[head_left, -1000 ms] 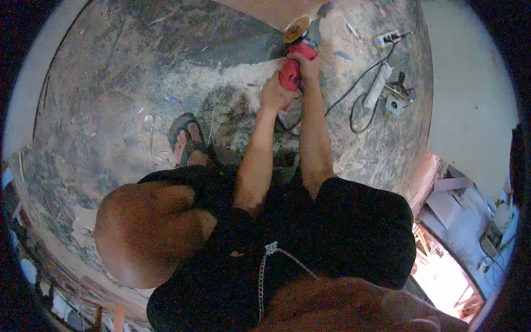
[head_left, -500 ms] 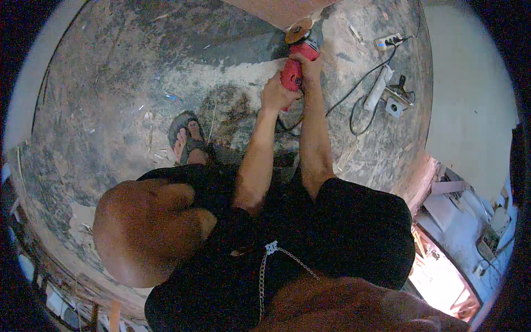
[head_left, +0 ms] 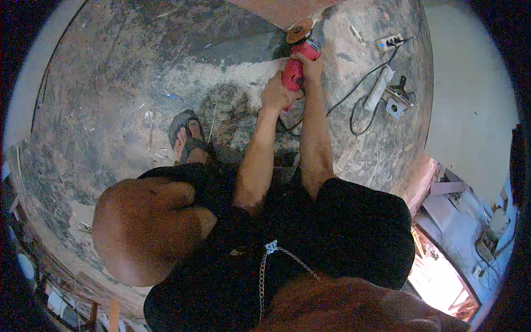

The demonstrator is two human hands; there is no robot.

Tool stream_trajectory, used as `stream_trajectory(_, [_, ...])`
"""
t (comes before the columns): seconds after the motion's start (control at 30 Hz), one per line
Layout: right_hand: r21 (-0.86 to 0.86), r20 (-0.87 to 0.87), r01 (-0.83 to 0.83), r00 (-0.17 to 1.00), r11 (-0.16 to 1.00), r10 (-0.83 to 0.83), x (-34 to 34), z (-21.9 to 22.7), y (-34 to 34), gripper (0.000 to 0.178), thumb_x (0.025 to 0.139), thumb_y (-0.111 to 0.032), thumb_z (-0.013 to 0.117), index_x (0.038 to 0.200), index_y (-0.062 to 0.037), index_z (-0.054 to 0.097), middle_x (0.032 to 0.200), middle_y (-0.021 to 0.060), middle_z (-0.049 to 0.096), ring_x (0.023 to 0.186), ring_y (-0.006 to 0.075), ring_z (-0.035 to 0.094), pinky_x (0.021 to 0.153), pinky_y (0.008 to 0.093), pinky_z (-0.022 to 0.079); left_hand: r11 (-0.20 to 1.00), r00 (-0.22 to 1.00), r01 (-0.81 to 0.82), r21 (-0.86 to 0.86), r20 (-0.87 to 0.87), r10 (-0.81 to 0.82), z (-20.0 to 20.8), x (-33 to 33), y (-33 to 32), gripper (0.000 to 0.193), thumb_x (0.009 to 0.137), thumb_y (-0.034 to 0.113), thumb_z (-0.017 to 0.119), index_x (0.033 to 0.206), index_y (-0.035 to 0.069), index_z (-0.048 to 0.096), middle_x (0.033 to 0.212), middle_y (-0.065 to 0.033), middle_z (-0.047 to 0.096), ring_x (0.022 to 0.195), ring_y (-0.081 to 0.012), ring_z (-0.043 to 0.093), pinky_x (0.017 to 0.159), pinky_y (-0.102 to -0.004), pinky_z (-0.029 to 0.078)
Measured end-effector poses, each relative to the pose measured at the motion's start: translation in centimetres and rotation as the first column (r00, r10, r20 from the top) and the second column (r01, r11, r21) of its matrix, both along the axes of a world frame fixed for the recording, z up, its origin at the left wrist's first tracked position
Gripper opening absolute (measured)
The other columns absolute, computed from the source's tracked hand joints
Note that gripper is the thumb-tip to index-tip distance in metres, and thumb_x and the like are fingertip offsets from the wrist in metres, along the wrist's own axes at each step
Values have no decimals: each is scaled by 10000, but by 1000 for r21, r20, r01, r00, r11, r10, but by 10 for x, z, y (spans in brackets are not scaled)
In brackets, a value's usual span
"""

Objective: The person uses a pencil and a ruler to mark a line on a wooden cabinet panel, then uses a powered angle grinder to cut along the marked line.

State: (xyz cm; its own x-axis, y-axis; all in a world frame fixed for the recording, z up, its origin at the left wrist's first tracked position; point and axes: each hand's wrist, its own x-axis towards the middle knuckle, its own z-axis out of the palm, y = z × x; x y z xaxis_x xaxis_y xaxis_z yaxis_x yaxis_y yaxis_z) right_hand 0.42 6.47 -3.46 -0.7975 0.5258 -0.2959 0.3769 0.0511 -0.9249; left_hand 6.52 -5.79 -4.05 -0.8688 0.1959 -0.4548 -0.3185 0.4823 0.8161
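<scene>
Both my arms stretch forward to a red angle grinder [head_left: 292,76] near the top of the view. My left hand [head_left: 275,95] wraps round the rear of its body, while my right hand [head_left: 310,65] grips it farther forward, close to the head. A round orange-brown disc [head_left: 299,31] is fitted at the far end. The disc's edge is at or very close to the lower corner of a reddish-brown panel [head_left: 271,10]; whether they touch I cannot tell. From the grinder's rear a black cord [head_left: 354,88] runs right across the floor.
On the right lies a white power strip [head_left: 389,42] with plugs in it. Nearer are a long pale bar [head_left: 379,88] and a metal piece with a square, holed plate [head_left: 394,108]. Scraps litter the stained floor [head_left: 138,66]. My sandalled foot [head_left: 189,137] stands at left.
Almost nothing differs. The grinder and both hands have shifted very slightly to the right, with the same grip.
</scene>
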Motion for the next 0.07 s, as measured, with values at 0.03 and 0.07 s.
stream_trajectory(0.03, [22, -46, -10, 999, 1000, 11, -1, -2, -3, 743, 586, -107, 835, 1231, -29, 474, 1081, 127, 624, 894, 255, 640, 774, 387, 547, 1000, 1000, -7, -5, -9, 7, -1, 0, -2, 839, 562, 447, 838, 1249, 91, 511, 1126, -189, 647, 1022, -390, 626, 888, -453, 511])
stream_trajectory(0.07, [52, -97, -13, 995, 999, 18, -2, -5, -1, 755, 595, -126, 838, 1246, -34, 467, 1087, 132, 625, 905, 256, 639, 789, 385, 546, 1000, 1000, -6, -1, -12, 6, 1, 0, 0, 839, 562, 447, 838, 1249, 91, 511, 1126, -189, 647, 1022, -390, 626, 888, -453, 511])
